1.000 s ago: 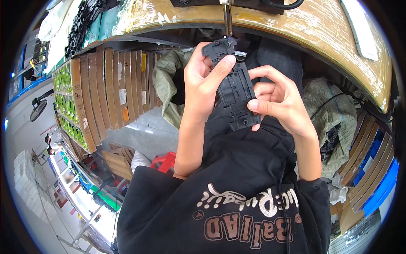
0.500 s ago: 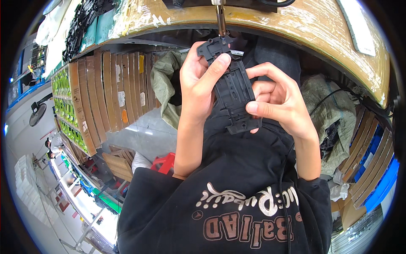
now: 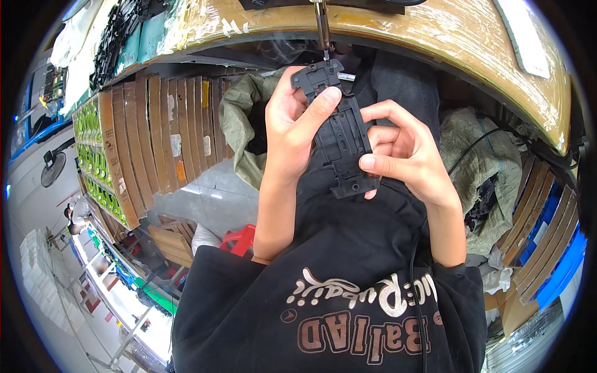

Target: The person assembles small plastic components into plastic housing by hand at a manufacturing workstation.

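Note:
A long black moulded plastic part with ribs and screw holes is held tilted over my lap. My left hand grips its upper left side, thumb pressed on the face. Fingers and thumb of my right hand pinch its lower right edge. Directly above the part's upper end hangs a metal screwdriver bit. Its thin tip comes down at the part's top edge; I cannot tell whether they touch.
A wrapped workbench curves across the top. Cardboard sheets stand in a row at left. Open woven sacks flank my legs, a green one left and a pale one right. A red stool is behind my left arm.
Both hands have shifted the plastic part slightly down and left, away from the bit. More of the bit's thin tip shows above the part's top edge.

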Demonstrator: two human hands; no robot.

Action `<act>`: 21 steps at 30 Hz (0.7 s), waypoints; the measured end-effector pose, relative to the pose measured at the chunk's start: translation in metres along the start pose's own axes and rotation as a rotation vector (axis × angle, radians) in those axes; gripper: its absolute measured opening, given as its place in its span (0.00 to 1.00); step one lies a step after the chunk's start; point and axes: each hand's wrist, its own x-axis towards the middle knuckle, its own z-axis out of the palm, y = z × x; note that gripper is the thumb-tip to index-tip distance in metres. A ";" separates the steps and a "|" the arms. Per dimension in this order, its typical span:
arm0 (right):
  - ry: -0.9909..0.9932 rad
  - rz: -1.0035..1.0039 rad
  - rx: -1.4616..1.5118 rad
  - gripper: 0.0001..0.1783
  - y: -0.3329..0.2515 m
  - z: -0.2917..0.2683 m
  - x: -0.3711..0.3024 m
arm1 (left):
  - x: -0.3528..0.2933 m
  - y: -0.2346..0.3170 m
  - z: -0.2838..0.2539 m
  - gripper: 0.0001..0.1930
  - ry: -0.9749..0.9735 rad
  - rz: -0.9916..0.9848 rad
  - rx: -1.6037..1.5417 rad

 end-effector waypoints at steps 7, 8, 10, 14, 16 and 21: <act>-0.001 0.007 0.011 0.20 -0.002 -0.001 -0.005 | 0.000 -0.003 0.001 0.14 0.005 -0.005 0.047; 0.010 0.019 -0.021 0.21 0.000 -0.006 -0.005 | 0.002 -0.008 -0.002 0.14 0.003 -0.008 0.097; 0.050 -0.026 -0.161 0.20 0.009 -0.020 -0.010 | -0.001 -0.013 -0.005 0.16 -0.041 -0.070 0.264; 0.363 -0.066 -0.318 0.18 0.022 -0.077 -0.070 | -0.008 -0.027 -0.026 0.19 -0.110 -0.236 0.299; 0.624 -0.105 -0.283 0.19 0.030 -0.107 -0.119 | -0.009 -0.034 -0.045 0.18 -0.043 -0.269 0.353; 1.421 -0.198 -0.358 0.20 0.064 -0.172 -0.242 | -0.005 -0.039 -0.080 0.15 0.094 -0.262 0.382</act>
